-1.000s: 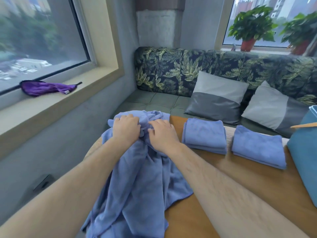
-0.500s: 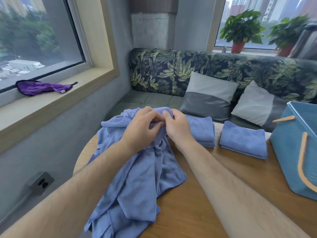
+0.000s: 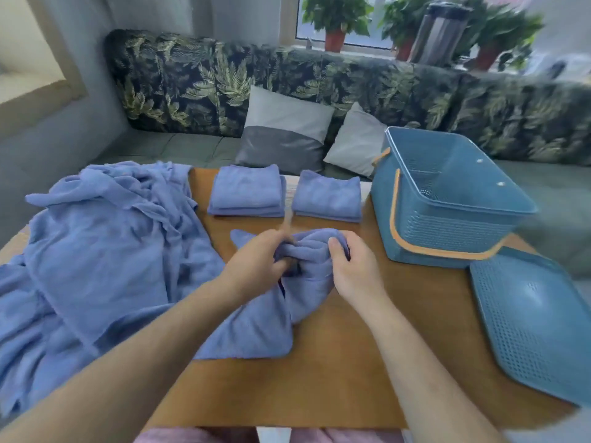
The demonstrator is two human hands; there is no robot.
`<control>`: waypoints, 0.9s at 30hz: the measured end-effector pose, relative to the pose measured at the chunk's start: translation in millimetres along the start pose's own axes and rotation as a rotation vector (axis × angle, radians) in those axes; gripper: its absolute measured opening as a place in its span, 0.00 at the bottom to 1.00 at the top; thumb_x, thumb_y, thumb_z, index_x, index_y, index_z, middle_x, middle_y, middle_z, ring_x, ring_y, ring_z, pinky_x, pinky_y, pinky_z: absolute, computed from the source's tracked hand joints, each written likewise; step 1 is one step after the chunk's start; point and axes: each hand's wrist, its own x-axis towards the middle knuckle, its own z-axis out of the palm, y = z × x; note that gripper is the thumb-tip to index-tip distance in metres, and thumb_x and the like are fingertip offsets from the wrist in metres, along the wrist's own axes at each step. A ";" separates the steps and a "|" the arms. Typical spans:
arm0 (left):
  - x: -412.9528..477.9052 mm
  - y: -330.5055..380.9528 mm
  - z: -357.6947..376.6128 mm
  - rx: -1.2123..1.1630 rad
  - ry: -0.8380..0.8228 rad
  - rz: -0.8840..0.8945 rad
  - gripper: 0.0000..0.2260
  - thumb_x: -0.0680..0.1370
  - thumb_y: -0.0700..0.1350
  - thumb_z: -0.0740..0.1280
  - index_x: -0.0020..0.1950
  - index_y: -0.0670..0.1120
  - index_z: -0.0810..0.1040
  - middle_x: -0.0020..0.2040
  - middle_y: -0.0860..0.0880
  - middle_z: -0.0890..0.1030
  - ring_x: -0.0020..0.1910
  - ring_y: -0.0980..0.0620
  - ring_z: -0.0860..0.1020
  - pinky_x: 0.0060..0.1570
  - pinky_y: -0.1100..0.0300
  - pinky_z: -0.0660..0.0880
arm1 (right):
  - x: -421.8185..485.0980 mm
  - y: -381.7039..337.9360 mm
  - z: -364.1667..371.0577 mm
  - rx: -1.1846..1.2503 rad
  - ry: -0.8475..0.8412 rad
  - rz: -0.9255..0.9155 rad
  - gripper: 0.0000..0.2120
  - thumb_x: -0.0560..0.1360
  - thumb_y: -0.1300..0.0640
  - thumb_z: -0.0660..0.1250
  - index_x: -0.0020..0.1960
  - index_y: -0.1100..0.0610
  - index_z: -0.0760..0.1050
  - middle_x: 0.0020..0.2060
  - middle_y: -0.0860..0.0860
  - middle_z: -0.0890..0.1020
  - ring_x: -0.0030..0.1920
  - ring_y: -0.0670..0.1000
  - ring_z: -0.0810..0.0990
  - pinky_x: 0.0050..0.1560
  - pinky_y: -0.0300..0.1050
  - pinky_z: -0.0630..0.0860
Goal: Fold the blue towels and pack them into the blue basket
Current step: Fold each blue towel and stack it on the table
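A crumpled blue towel [image 3: 275, 318] lies at the middle of the wooden table [image 3: 335, 372]. My left hand [image 3: 256, 263] and my right hand [image 3: 355, 266] both grip its bunched top edge, close together. To the left a heap of unfolded blue towels [image 3: 105, 251] spreads over the table's left side. Two folded blue towel stacks [image 3: 248, 191] [image 3: 327, 196] sit side by side at the far edge. The blue basket [image 3: 447, 215] with tan handles stands at the right, with no towels visible inside.
The basket's perforated blue lid [image 3: 534, 318] lies flat on the table at the right front. A leaf-patterned sofa [image 3: 319, 84] with two grey cushions [image 3: 284, 135] runs behind the table. Potted plants [image 3: 335, 17] stand on the far sill.
Both hands drew one towel out of the heap and moved it right to the table's middle. My view swung right, bringing the basket and lid fully into sight.
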 end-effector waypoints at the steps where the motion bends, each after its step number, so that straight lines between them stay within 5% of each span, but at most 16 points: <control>1: -5.0 2.2 14.2 -0.004 -0.016 -0.004 0.14 0.77 0.41 0.72 0.62 0.45 0.78 0.58 0.46 0.79 0.57 0.48 0.77 0.53 0.64 0.68 | -8.9 19.9 -4.4 -0.010 -0.005 0.060 0.07 0.83 0.57 0.63 0.46 0.52 0.76 0.41 0.46 0.81 0.40 0.39 0.76 0.41 0.28 0.69; 7: -31.3 -4.0 49.8 0.068 0.036 -0.071 0.10 0.77 0.48 0.73 0.52 0.45 0.77 0.49 0.52 0.75 0.50 0.49 0.76 0.51 0.57 0.72 | -54.7 83.3 -17.5 -0.117 0.125 0.204 0.03 0.79 0.56 0.67 0.50 0.54 0.79 0.46 0.48 0.78 0.47 0.47 0.77 0.48 0.38 0.70; 10: -37.3 -3.6 52.6 0.058 0.012 -0.129 0.11 0.77 0.48 0.72 0.55 0.46 0.75 0.52 0.50 0.75 0.51 0.49 0.76 0.52 0.52 0.75 | -63.5 85.5 -16.2 -0.129 0.149 0.251 0.04 0.80 0.54 0.66 0.50 0.53 0.78 0.48 0.46 0.77 0.47 0.42 0.76 0.45 0.29 0.68; 13: -36.3 -1.3 53.2 0.081 0.060 -0.134 0.16 0.78 0.50 0.71 0.62 0.46 0.73 0.58 0.49 0.76 0.52 0.49 0.77 0.51 0.51 0.76 | -61.9 80.7 -12.2 -0.145 0.142 0.253 0.06 0.82 0.53 0.63 0.49 0.54 0.76 0.45 0.45 0.79 0.46 0.45 0.76 0.45 0.37 0.68; 22: -37.6 11.2 56.1 0.105 -0.013 -0.059 0.03 0.79 0.47 0.67 0.50 0.49 0.77 0.41 0.54 0.82 0.43 0.52 0.79 0.45 0.49 0.76 | -55.7 66.7 -25.4 0.282 0.489 0.338 0.05 0.84 0.54 0.62 0.53 0.55 0.74 0.41 0.46 0.80 0.36 0.34 0.77 0.42 0.34 0.73; 27: -43.8 22.0 63.7 0.002 0.053 -0.027 0.00 0.81 0.48 0.66 0.50 0.53 0.76 0.39 0.55 0.76 0.39 0.57 0.75 0.40 0.55 0.74 | -61.7 65.3 -30.4 0.140 0.201 0.418 0.15 0.77 0.43 0.71 0.48 0.54 0.77 0.39 0.44 0.83 0.37 0.40 0.80 0.40 0.37 0.74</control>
